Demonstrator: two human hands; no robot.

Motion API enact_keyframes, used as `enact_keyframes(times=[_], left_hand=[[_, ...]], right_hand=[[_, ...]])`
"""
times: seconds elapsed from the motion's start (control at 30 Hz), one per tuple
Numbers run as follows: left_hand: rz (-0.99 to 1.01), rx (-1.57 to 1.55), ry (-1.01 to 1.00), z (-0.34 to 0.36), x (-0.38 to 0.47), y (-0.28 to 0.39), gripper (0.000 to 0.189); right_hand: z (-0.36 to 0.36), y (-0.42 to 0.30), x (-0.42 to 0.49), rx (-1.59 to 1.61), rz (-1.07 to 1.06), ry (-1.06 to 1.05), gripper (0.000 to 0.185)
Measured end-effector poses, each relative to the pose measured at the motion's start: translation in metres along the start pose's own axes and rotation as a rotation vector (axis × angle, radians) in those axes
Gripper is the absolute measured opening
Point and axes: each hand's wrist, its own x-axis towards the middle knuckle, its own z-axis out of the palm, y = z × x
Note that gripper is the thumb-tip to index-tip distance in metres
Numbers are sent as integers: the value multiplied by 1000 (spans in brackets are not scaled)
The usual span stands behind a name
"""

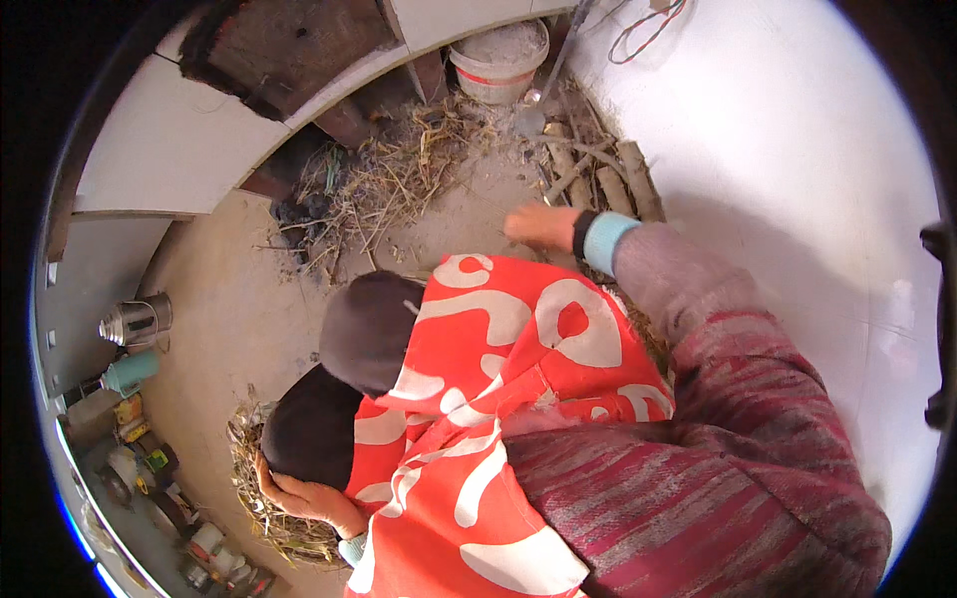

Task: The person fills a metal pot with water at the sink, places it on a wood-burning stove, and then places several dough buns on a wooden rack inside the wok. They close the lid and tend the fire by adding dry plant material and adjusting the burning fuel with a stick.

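Note:
My right hand [542, 224] is stretched out over the dusty floor, its fingers blurred and partly hidden, so whether it holds anything is unclear. Just beyond it are cut logs [617, 190] and thin sticks [576, 176] against the white wall. My left hand [318, 502] rests on my dark-trousered knee [310, 430], with nothing visible in it. Dry straw [288, 527] lies on the floor beside that hand. A red apron [478, 321] with white shapes covers my lap. Loose straw and twigs [396, 179] are scattered ahead of me.
A white-tiled stove [179, 142] with dark openings runs along the far left side. By it stands a white bucket [497, 67] of greyish powder. A metal thermos flask [142, 321], a teal flask [131, 371] and several kitchen items are at the left. A cable [647, 34] hangs on the wall.

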Motion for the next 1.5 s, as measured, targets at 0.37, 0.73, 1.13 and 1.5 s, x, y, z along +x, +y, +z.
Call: enact_keyframes(times=[0.37,0.73,1.13,1.5], left_hand=[[-37,-29,2,2,-5,-1,36],[-14,-123,-20,8,-3,4,35],[48,-212,-85,16,0,6,30],[182,-251,-72,35,4,35,23]], right_hand=[[-79,73,92,-3,304,311,9],[30,34,109,126,6,-230,8],[-28,36,116,406,422,17,32],[-138,-45,126,-62,204,303,14]])
